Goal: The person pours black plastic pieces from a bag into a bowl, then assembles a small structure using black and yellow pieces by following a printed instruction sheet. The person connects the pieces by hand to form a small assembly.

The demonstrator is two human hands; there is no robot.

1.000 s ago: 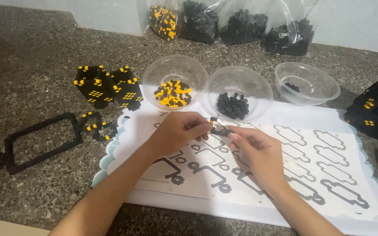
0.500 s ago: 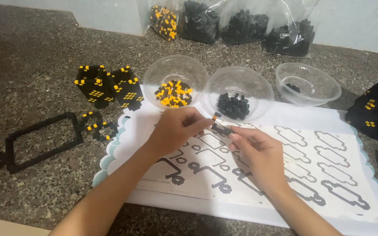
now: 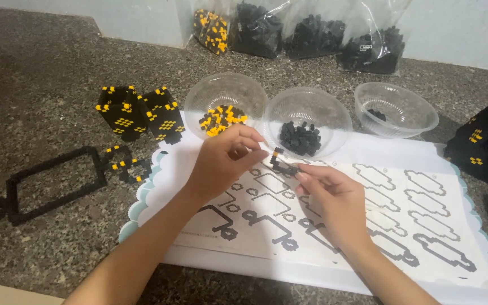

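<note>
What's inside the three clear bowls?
The left bowl holds yellow and black bricks, the middle bowl a pile of black bricks, the right bowl only a few black ones. The left hand covers part of the left bowl's front.

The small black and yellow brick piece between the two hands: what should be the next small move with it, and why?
Probably press the parts together. Both the left hand and the right hand pinch the small brick piece at their fingertips, just above the printed pattern sheet. After that, likely a reach to the bowl of black bricks right behind it, or the bowl of yellow and black bricks.
</note>
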